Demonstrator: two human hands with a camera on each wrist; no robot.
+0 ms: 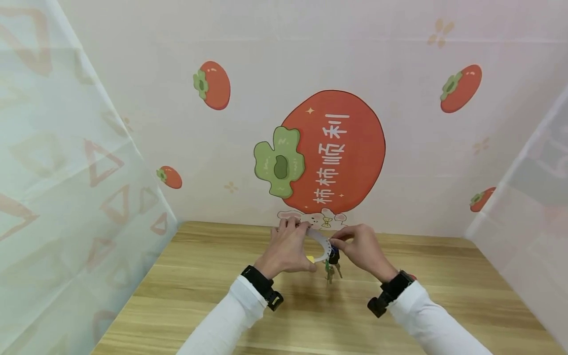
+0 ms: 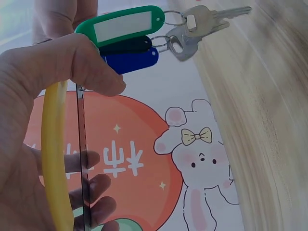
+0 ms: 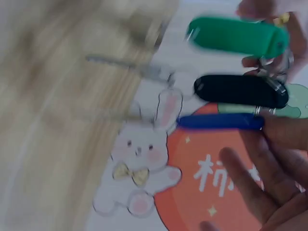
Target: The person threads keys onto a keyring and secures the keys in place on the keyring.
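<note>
My left hand (image 1: 286,249) grips a flat pale ring (image 1: 327,249), thumb on the near side and fingers beyond it. The left wrist view shows the ring edge-on as a thin strip (image 2: 83,149) beside a yellow curved part (image 2: 55,159). At the ring's right side hang a green key tag (image 2: 127,24), a black key tag (image 3: 240,90) and a blue key tag (image 3: 221,121). Metal keys (image 2: 192,33) dangle from the tags on small split rings. My right hand (image 1: 361,249) pinches the blue tag's upper end. Motion blurs the right wrist view.
A wooden tabletop (image 1: 199,296) lies beneath both hands. Behind it rises a white backdrop (image 1: 248,44) printed with persimmons and a rabbit. Pale fabric walls (image 1: 57,197) close in the left and right sides. Each wrist wears a black strap (image 1: 257,282) with a small camera.
</note>
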